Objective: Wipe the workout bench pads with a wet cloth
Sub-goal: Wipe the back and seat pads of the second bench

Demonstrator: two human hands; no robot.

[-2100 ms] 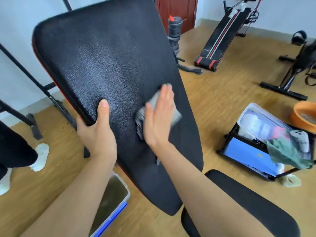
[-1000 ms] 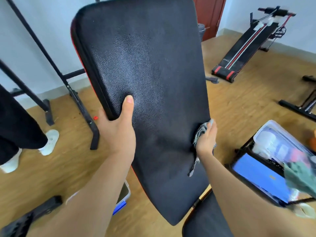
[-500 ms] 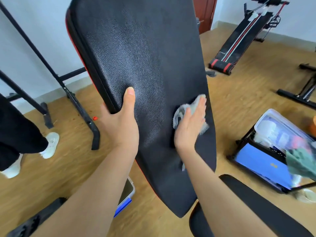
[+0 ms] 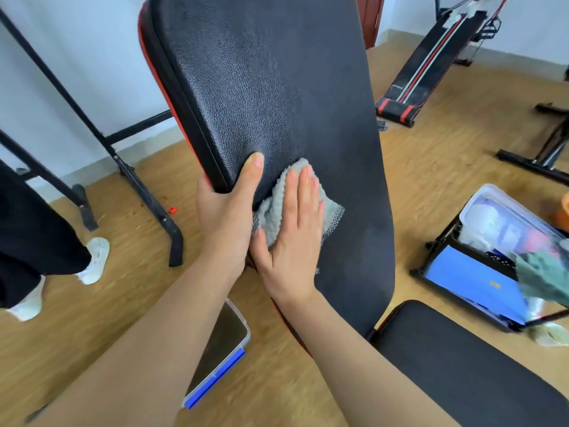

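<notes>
**A:** What sort of room is this?

**B:** A workout room. Whether it is in a home or a small club, I cannot tell. An adjustable workout bench fills the view, with its black backrest pad tilted up and edged in red. The seat pad sits just below it.

**A:** Any other equipment?

**B:** An inclined sit-up board with red and white stripes stands near the far wall. A black steel rack is on the left, and the base of another exercise machine is on the right.

**A:** And the room itself?

**B:** It has a wood-look plank floor, a plain white wall and a reddish-brown door. Someone's white sneaker is planted on the floor at the left.
</notes>
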